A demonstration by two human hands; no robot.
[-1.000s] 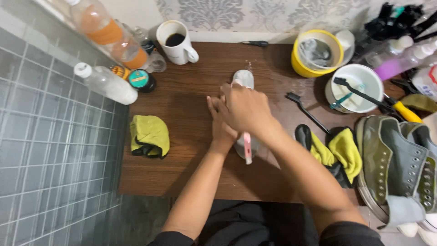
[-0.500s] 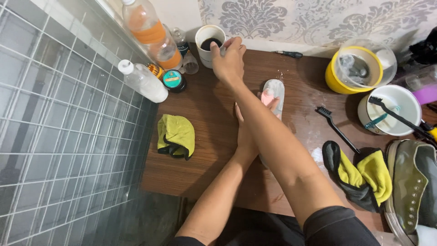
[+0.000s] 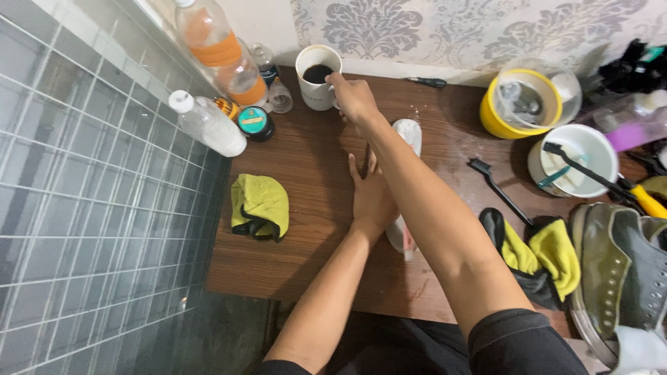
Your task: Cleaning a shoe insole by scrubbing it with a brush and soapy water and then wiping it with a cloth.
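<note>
- Our right hand (image 3: 354,97) reaches far across the counter (image 3: 306,167) and has its fingers at the handle side of the white mug (image 3: 318,78); whether they are closed round the handle we cannot tell, since the hand hides it; the mug stands upright at the back edge, holding dark liquid; a loose or partial grip, we judge, could tip it and spill onto the wood.
- Our left hand (image 3: 372,198) lies flat and open, fingers spread, pressing down on the white shoe insole (image 3: 408,135) that lies lengthwise under it; it grasps nothing; any spill from the mug would likely run toward that insole, which sits just in front of it.
- The right forearm crosses above the left hand and the insole; a jolt between the two arms could shake the mug as it lifts.
- Just beside the mug to the left stand a small clear bottle (image 3: 279,97), a round tin (image 3: 253,121) and a white plastic bottle (image 3: 208,125) lying tilted; a sideways swing could knock them over.
- A yellow cloth (image 3: 260,205) sits apart on the left, near enough to mop with.
- To the right a black brush (image 3: 497,187), a white bowl (image 3: 577,163) with brushes and a yellow tub (image 3: 517,107) stand well apart from the mug; the dark green shoe (image 3: 625,271) sits at the counter's right edge and might, we think, be nudged off by an elbow drawing back.
</note>
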